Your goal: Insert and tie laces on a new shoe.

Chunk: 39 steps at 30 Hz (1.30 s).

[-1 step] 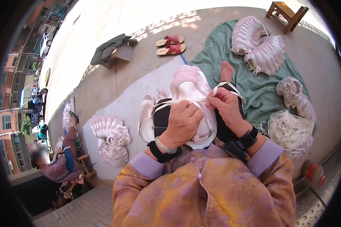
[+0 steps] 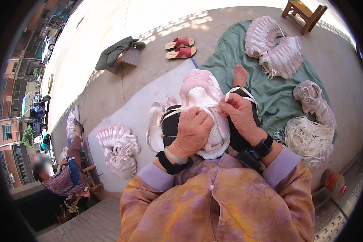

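Across my lap lies a pink-and-white shoe upper (image 2: 197,82), its toe end pointing away from me. My left hand (image 2: 194,131) is closed in a pinch on a flat white shoelace (image 2: 175,109), over the upper's middle. Close beside it, my right hand (image 2: 242,115) pinches the lace too, and a loop of it curves over my right knee. The exact crossing of the lace between the fingertips is too small to make out. Another pale upper (image 2: 154,127) rests against my left thigh, partly hidden.
Stacked uppers (image 2: 123,151) lie on a white sheet (image 2: 133,109) at left. A green cloth (image 2: 226,52) at right bears more uppers (image 2: 284,56) and a heap of white laces (image 2: 308,139). Beyond are red slippers (image 2: 180,52), a jacket-draped box (image 2: 128,58) and a wooden stool (image 2: 304,14). Another person (image 2: 66,177) sits at left.
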Each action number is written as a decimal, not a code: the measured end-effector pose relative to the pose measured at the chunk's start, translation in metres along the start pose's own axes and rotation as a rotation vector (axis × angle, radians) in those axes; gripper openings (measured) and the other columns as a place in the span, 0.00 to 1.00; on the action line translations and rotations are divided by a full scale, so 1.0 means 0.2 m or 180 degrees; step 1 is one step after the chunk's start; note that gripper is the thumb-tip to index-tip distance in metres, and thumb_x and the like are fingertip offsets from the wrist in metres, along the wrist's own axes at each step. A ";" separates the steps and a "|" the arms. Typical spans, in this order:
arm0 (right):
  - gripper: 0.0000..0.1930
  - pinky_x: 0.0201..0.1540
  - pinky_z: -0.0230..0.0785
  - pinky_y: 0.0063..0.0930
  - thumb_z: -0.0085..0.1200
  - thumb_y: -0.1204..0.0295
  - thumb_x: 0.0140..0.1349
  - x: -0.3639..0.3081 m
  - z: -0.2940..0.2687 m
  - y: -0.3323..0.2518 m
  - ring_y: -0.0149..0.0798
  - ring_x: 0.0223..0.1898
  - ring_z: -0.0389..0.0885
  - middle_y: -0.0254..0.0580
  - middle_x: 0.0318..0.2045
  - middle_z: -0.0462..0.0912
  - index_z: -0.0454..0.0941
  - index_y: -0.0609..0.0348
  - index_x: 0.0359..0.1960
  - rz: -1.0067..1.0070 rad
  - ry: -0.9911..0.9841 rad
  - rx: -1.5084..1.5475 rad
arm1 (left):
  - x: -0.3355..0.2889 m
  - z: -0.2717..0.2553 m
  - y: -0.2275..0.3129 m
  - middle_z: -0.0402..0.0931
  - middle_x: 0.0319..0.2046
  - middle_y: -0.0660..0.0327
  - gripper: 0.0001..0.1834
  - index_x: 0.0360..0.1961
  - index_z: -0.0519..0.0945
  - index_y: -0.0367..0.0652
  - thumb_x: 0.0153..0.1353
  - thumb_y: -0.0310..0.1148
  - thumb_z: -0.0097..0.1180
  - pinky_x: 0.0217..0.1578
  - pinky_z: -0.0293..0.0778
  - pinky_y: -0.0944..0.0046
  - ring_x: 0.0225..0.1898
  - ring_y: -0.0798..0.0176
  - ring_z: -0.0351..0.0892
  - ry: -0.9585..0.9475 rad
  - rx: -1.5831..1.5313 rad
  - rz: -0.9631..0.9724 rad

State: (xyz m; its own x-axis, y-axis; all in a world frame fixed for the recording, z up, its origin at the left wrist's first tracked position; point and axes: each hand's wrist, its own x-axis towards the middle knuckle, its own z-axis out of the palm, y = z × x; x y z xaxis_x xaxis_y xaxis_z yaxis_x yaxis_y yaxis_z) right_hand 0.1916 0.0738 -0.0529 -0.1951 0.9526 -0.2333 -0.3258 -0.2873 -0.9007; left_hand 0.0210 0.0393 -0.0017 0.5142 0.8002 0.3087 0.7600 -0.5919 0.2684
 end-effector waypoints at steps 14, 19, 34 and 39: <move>0.02 0.28 0.64 0.14 0.54 0.78 0.58 0.01 0.05 0.01 0.19 0.25 0.70 0.28 0.23 0.74 0.75 0.63 0.32 -0.0194 0.0001 -0.0426 | -0.02 0.02 -0.03 0.77 0.45 0.52 0.06 0.26 0.75 0.38 0.47 0.27 0.59 0.42 0.68 0.56 0.39 0.51 0.73 0.0158 -0.0194 -0.0205; 0.03 0.28 0.65 0.16 0.54 0.78 0.57 0.02 0.04 0.03 0.20 0.25 0.70 0.30 0.22 0.74 0.75 0.64 0.31 -0.0345 0.0050 -0.0732 | -0.02 0.03 -0.03 0.77 0.45 0.52 0.06 0.26 0.75 0.38 0.47 0.27 0.59 0.42 0.68 0.56 0.39 0.51 0.73 0.0257 -0.0209 -0.0155; 0.03 0.31 0.68 0.34 0.51 0.78 0.53 0.07 0.08 -0.02 0.51 0.28 0.76 0.48 0.26 0.75 0.70 0.63 0.27 -0.2088 -0.0117 -0.2726 | -0.02 0.03 -0.02 0.77 0.45 0.53 0.07 0.28 0.76 0.39 0.47 0.28 0.60 0.41 0.68 0.56 0.40 0.51 0.73 0.0344 -0.0193 -0.0193; 0.04 0.32 0.68 0.37 0.51 0.76 0.53 0.04 0.11 0.01 0.52 0.29 0.76 0.48 0.26 0.75 0.71 0.63 0.28 -0.2206 -0.0265 -0.2960 | -0.04 -0.01 -0.04 0.77 0.38 0.54 0.07 0.31 0.77 0.37 0.49 0.26 0.60 0.37 0.69 0.59 0.37 0.52 0.74 0.0634 -0.0650 -0.0251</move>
State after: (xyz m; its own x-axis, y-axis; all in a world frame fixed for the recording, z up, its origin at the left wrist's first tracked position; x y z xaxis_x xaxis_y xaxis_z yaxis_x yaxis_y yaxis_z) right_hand 0.1683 0.0797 -0.0476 -0.3124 0.8576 0.4085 0.4115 0.5098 -0.7555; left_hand 0.0097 0.0382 -0.0037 0.3533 0.8218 0.4471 0.6884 -0.5519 0.4706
